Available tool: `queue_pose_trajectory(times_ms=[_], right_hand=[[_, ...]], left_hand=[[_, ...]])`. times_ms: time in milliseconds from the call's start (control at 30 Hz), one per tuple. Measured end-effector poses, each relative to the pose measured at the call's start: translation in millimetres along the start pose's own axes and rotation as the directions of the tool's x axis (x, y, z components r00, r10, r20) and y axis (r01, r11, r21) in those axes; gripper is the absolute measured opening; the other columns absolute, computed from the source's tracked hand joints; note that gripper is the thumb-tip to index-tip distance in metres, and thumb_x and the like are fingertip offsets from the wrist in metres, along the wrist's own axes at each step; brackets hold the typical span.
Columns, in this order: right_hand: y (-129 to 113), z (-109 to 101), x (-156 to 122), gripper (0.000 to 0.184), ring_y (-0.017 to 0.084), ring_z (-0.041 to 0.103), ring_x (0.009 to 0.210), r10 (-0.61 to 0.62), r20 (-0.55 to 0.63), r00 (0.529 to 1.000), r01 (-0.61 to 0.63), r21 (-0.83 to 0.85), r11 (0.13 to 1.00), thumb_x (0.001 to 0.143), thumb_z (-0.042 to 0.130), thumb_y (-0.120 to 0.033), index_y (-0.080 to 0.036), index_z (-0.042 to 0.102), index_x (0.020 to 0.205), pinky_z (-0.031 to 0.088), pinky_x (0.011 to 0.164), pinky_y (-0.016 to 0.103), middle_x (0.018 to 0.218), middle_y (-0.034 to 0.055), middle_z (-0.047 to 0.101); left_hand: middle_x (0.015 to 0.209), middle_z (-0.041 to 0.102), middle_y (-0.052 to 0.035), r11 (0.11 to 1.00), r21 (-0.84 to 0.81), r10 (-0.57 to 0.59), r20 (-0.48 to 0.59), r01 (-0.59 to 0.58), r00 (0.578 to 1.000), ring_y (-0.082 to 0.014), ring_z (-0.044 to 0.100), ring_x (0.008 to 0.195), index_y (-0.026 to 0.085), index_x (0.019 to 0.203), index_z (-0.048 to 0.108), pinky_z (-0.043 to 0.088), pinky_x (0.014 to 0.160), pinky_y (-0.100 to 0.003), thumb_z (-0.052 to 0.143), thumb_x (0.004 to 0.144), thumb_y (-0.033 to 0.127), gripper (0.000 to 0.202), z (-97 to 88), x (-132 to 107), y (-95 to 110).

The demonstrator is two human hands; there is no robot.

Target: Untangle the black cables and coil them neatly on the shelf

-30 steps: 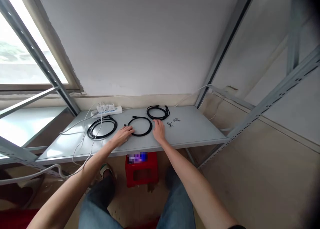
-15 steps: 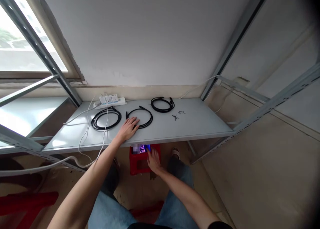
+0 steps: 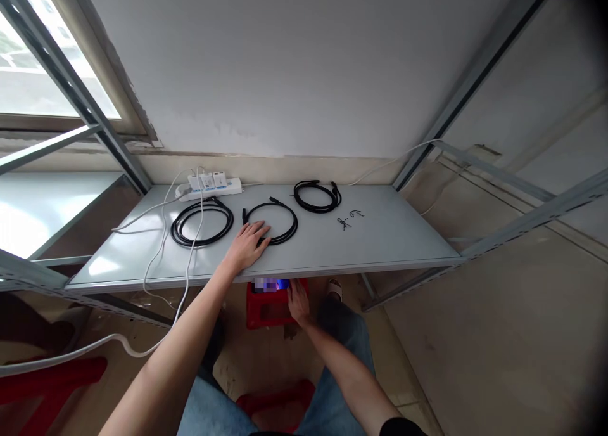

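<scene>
My left hand (image 3: 247,244) lies flat on the grey shelf with its fingers stretched out. Its fingertips rest over the near left part of a black coiled cable (image 3: 295,224), covering a stretch of it. Below the shelf's front edge, my right hand (image 3: 298,304) reaches down with fingers extended, holding nothing I can see. It is beside the right end of a lit phone screen (image 3: 282,284), which lies on a red stool (image 3: 270,315). Part of the screen is blurred out and the shelf edge cuts off its far side.
More black coiled cables lie on the shelf (image 3: 380,246), one at left (image 3: 178,234) and one at back (image 3: 317,209). Small black ties (image 3: 344,223) sit to the right. A white power strip (image 3: 230,187) stands at the back, its white cords (image 3: 194,246) hanging over the front edge.
My right hand has drawn slightly right and its fingers have shifted from over the screen toward its right end. The left hand stays on the cable. The view has shifted slightly.
</scene>
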State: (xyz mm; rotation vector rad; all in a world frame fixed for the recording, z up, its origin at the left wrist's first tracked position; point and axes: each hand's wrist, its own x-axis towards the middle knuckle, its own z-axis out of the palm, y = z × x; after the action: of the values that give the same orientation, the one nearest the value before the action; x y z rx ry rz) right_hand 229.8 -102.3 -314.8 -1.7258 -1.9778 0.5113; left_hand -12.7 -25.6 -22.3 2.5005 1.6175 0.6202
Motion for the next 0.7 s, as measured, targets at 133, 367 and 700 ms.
queue_pose_trajectory(times_ms=[133,367,700], right_hand=[[5.7,7.2,-0.6,0.057,0.031,0.048,0.160,-0.032,-0.026,0.999,0.032,-0.024,0.999,0.113,0.032,-0.032,-0.018,0.054,0.165,0.041,0.132,0.053,0.168,0.0150,0.055],[18.0,32.9,-0.3,0.058,0.031,0.043,0.163,-0.088,-0.067,0.994,0.080,-0.106,0.991,0.115,0.029,-0.036,-0.018,0.056,0.164,0.038,0.134,0.053,0.168,0.0117,0.055],[24.2,36.9,-1.9,0.058,0.030,0.042,0.162,-0.112,-0.090,0.990,0.099,-0.131,0.986,0.117,0.028,-0.037,-0.020,0.054,0.165,0.040,0.132,0.051,0.169,0.0108,0.054]], left_hand=[[0.169,0.053,-0.0141,1.000,0.003,0.000,-0.005,0.000,1.000,-0.0298,0.047,0.159,0.020,0.158,0.061,0.027,0.139,-0.052,0.036,0.115,0.052,0.060,-0.1,0.0,0.4],[0.170,0.054,-0.0120,1.000,0.023,-0.008,-0.004,0.008,1.000,-0.0282,0.048,0.159,0.022,0.158,0.061,0.029,0.139,-0.051,0.035,0.115,0.052,0.059,-2.6,-0.5,2.4],[0.169,0.054,-0.0126,0.999,0.036,-0.008,-0.003,0.009,1.000,-0.0292,0.049,0.158,0.021,0.157,0.062,0.030,0.139,-0.051,0.035,0.115,0.052,0.059,-4.3,-0.4,4.2]])
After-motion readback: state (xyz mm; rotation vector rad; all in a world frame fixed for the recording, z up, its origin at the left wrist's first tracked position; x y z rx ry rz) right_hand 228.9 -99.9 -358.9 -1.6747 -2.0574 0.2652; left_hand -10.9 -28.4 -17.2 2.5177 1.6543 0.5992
